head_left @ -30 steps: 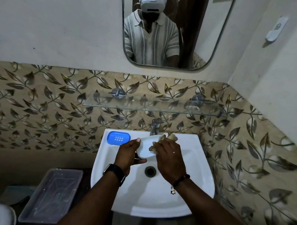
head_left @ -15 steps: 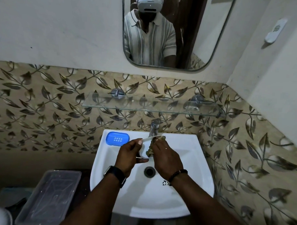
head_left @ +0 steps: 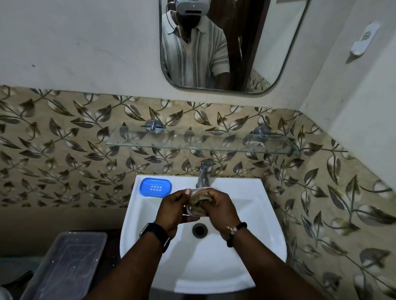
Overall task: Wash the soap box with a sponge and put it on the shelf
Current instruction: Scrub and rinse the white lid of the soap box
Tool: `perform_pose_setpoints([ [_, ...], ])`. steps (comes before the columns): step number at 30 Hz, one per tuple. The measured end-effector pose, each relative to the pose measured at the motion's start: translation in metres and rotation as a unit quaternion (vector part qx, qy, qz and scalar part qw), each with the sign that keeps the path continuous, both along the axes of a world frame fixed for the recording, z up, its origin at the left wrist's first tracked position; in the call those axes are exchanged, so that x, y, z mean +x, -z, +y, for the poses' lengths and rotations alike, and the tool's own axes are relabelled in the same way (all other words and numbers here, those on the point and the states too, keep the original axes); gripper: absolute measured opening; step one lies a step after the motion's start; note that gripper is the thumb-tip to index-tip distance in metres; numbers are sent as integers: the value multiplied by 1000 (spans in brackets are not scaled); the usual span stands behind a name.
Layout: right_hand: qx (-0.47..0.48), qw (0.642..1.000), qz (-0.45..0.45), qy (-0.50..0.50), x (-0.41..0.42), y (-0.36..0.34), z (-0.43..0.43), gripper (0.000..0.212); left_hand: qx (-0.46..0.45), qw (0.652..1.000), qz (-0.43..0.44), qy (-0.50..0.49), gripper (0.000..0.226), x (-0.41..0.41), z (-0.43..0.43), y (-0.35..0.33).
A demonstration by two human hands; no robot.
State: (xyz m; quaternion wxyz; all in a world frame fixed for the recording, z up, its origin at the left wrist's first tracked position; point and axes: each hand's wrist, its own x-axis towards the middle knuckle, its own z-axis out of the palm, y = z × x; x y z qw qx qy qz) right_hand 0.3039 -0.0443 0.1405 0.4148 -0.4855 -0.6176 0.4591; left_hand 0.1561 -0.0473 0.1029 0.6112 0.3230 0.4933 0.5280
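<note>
- Blue tray (head_left: 155, 187): lies flat on the back-left corner of the sink (head_left: 210, 263) rim, well apart from both hands. I take it for the box's inner half. Whether it is washed, I cannot tell.
- Left hand (head_left: 173, 209): fingers and thumb curled round the white box (head_left: 196, 190), holding it over the basin just in front of the tap (head_left: 204, 172).
- Sponge (head_left: 198, 201): pressed against the box and bunched in the right hand (head_left: 221, 207), whose fingers are clamped on it.
- Progress, my judgement: the scrub is under way. Rinsing, if needed, and putting the box away remain. Neither piece is on the glass shelf (head_left: 199, 141) above the tap.
- Water: I cannot tell whether the tap is running.
- Orientation: the box stands on edge, its hollow side turned right, toward the sponge. Only its rim shows between the hands.
- Long axis: it runs roughly from me toward the tap, leaning slightly right at the far end, as far as the visible rim lets me judge.
</note>
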Motion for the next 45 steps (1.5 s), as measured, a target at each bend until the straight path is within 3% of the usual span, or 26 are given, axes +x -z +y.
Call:
perform_pose_setpoints([
  [3, -104, 979, 173, -5, 6, 0, 3, 18, -11, 999, -25, -20, 25, -3, 8, -6],
  [7, -107, 967, 231, 27, 20, 0, 8, 14, -13, 1000, -25, -13, 31, -11, 15, -7],
  [14, -100, 971, 173, 134, 56, 11, 19, 18, -32, 997, -37, -53, 21, -28, 14, 8],
  [23, -187, 913, 260, 252, 104, 22, 51, 14, -37, 997, -34, -61, 25, -31, 11, 13],
  [33, -194, 933, 172, 249, 144, 26, 92, 31, -52, 998, -23, -34, 22, -18, 4, 19],
  [38, -175, 948, 122, 238, 146, 31, 125, 29, -55, 998, -16, -41, 23, -13, 8, 14],
  [43, -161, 968, 113, 156, 146, 38, 157, 25, -60, 997, -10, -38, 22, -3, 11, 7],
  [45, -143, 978, 66, 134, 149, 43, 167, 36, -63, 997, -4, -38, 22, 1, 12, 4],
])
